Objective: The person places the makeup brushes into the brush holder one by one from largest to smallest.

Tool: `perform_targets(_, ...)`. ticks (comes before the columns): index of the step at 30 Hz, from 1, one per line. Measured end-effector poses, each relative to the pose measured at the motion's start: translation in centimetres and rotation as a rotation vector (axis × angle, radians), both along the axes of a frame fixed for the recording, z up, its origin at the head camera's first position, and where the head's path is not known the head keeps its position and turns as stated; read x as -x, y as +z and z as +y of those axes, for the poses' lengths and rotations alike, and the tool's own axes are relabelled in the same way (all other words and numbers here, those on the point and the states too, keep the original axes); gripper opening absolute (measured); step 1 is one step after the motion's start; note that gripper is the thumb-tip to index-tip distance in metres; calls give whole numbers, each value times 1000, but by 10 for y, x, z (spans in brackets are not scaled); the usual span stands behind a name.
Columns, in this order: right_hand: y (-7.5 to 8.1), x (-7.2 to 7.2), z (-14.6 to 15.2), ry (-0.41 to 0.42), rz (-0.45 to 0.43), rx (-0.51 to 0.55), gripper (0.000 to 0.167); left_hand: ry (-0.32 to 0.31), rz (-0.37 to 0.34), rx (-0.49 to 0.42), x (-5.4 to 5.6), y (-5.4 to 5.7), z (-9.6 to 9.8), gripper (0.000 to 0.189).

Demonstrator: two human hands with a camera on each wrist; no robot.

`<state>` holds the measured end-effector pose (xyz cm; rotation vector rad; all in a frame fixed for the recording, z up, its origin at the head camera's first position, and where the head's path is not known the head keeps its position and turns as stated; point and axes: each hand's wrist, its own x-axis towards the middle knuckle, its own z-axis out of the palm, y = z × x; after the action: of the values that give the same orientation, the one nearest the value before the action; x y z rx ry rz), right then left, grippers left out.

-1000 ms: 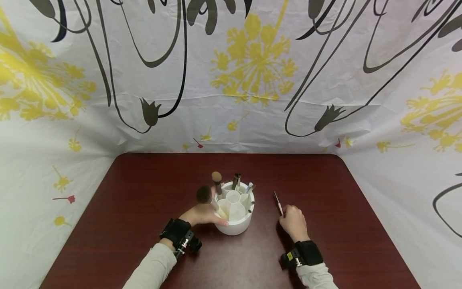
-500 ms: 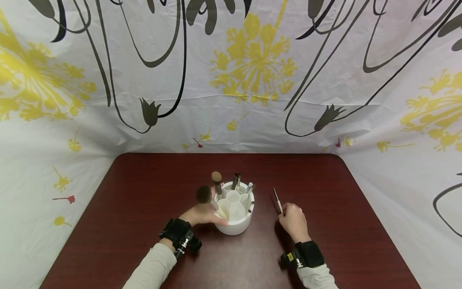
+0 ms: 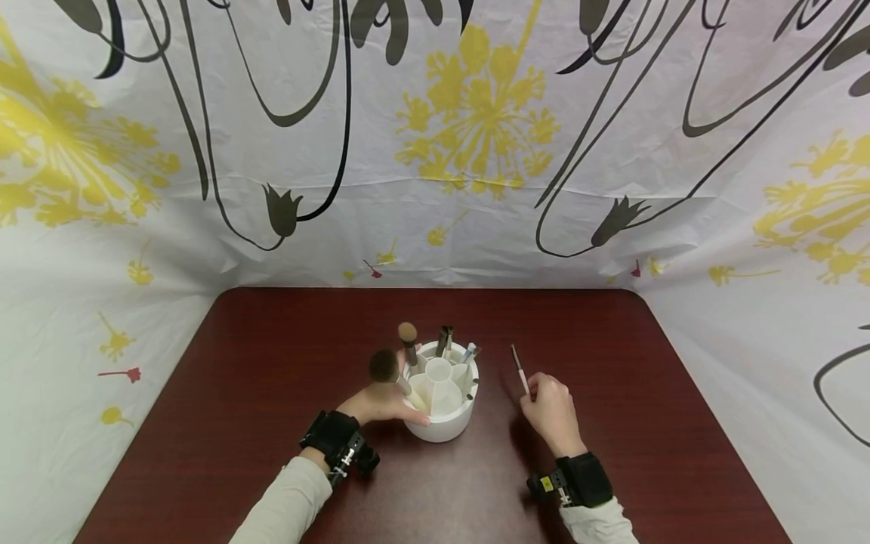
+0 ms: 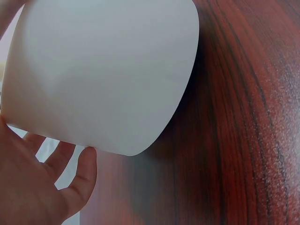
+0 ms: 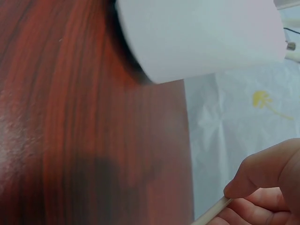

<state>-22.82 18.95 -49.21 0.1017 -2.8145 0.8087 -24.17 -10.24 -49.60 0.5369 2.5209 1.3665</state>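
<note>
A round white makeup brush holder (image 3: 443,429) with several compartments stands on the table in the head view. My left hand (image 3: 382,403) grips its left side, thumb at the front and fingers around the back; in the left wrist view the fingers (image 4: 85,176) curl along the holder's wall. In it stand a large dark brush (image 3: 384,366), a tan-tipped brush (image 3: 408,334) and several thin ones at the back and right. To the right, my right hand (image 3: 552,412) pinches a thin makeup brush (image 3: 519,370) with a pale handle, tip pointing away; the right wrist view shows thumb and fingers on the handle.
The dark red-brown table (image 3: 299,325) has rounded far corners. Behind it and at both sides hangs a white sheet (image 3: 435,264) printed with yellow and grey flowers. Both wrists carry black straps with small cameras.
My right hand has moved slightly up and away with the thin brush, and the brush tip has shifted a little farther back and left. The left hand and the holder stay put.
</note>
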Motion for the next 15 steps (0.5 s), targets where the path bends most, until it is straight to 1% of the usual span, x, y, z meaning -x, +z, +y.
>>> perform_targets(4,6,-2,-3,13,56,18,13,-3,18,-10,0,0,1,118)
perform_targets(8,14,-5,-5,43,99,37,15,-13,36,-31,1,-1,0,117)
perform_targets(11,22,-9,-8,77,132,50,15,-11,29,-37,1,-1,-1,117)
perform_targets(15,32,-13,-12,94,170,62,14,-7,15,-29,0,-1,-1,118)
